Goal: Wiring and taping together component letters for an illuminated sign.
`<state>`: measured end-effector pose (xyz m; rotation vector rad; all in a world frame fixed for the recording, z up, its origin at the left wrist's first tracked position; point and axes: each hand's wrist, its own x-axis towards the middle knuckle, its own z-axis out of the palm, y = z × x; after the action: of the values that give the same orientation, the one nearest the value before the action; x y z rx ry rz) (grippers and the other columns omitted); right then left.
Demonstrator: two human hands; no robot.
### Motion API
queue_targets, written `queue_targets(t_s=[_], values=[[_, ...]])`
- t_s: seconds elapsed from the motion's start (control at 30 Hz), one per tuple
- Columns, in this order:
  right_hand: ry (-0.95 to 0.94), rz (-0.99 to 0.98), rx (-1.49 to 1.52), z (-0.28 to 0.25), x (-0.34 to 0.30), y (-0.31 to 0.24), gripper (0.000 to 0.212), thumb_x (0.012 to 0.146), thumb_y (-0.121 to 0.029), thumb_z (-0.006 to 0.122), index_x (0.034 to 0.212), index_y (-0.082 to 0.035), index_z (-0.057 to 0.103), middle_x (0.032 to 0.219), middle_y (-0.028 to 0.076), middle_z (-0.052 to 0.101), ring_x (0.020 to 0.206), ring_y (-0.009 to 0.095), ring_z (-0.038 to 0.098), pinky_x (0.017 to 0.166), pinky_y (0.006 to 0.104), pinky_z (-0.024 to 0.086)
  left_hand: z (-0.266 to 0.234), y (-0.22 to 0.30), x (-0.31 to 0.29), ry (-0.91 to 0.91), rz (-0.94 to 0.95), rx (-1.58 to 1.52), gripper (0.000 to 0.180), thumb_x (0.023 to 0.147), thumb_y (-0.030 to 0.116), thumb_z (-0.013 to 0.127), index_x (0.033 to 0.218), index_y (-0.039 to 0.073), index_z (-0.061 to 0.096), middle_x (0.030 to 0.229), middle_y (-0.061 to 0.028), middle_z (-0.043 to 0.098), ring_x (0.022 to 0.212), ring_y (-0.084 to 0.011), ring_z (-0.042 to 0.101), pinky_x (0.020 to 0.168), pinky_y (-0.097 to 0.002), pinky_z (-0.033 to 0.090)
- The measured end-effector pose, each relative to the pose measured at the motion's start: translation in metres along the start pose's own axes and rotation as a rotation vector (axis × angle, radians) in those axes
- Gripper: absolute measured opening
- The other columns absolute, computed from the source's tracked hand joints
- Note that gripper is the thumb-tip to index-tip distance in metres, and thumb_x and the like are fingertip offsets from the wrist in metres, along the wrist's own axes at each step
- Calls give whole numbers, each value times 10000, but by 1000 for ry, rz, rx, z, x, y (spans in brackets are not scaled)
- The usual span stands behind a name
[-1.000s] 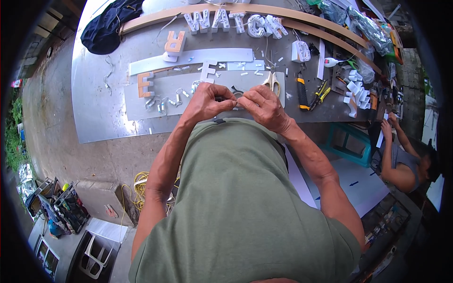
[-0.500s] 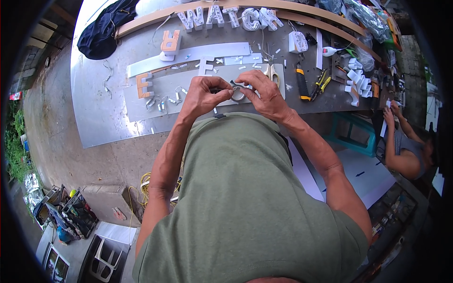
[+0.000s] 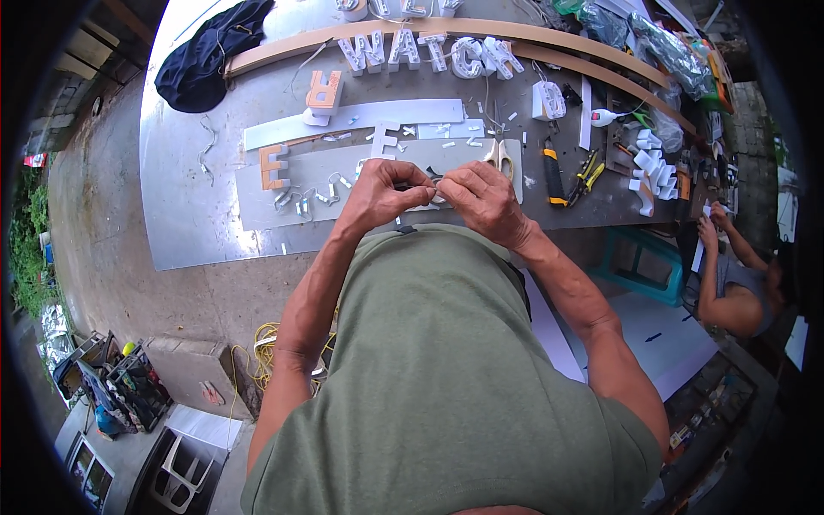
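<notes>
In front of my waist, at the table's near edge, my two hands meet fingertip to fingertip. My left hand [image 3: 382, 193] is closed, thumb and forefinger pinching. Close against it, my right hand [image 3: 487, 197] also pinches, fingers curled downward. Between them is a small ring that looks like a roll of tape [image 3: 439, 201], mostly covered by fingers. A flat white letter piece [image 3: 381, 142] lies just beyond my left hand. Beside that hand, small white light modules on wire [image 3: 333, 187] lie near a brown-faced letter [image 3: 273, 168]. Scissors [image 3: 500, 160] with pale handles rest beyond my right hand.
White block letters [image 3: 403, 53] stand at the back beside long brown strips [image 3: 549, 36]. A yellow-black cutter [image 3: 552, 167] and yellow-handled pliers [image 3: 587, 175] lie right. A teal stool [image 3: 639, 266] stands below the table. Another person [image 3: 738, 279] works at far right.
My right fingers, spread around the ring before, have closed in beside my left fingertips and now cover most of it. The whole view has shifted slightly, showing more of the table's back.
</notes>
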<state>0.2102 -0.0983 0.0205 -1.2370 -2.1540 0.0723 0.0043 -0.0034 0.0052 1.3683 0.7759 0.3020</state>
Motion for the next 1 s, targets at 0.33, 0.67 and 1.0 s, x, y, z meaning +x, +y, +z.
queue_targets(t_s=[0.33, 0.67, 1.0], values=[[-260, 1109, 1001, 1, 4, -6, 187, 983, -215, 655, 999, -30, 634, 839, 32, 628, 699, 126, 598, 573, 283, 468, 3, 0, -1, 64, 42, 54, 139, 816, 112, 761, 895, -1, 782, 704, -30, 719, 618, -47, 583, 553, -251, 463], [-28, 25, 64, 0, 3, -1, 290, 751, -38, 698, 1038, -15, 662, 1001, 92, 650, 917, 256, 652, 781, 372, 538, -7, -1, -2, -57, -42, -137, 132, 823, 90, 779, 901, -17, 768, 767, -54, 732, 708, -89, 654, 683, -256, 529], [-224, 401, 406, 1, -1, -4, 135, 898, -136, 711, 932, -25, 643, 825, 46, 619, 760, 191, 606, 665, 321, 509, 0, 4, -6, -40, 34, 87, 127, 849, 93, 772, 914, -17, 774, 756, -23, 723, 679, -54, 615, 613, -226, 494]])
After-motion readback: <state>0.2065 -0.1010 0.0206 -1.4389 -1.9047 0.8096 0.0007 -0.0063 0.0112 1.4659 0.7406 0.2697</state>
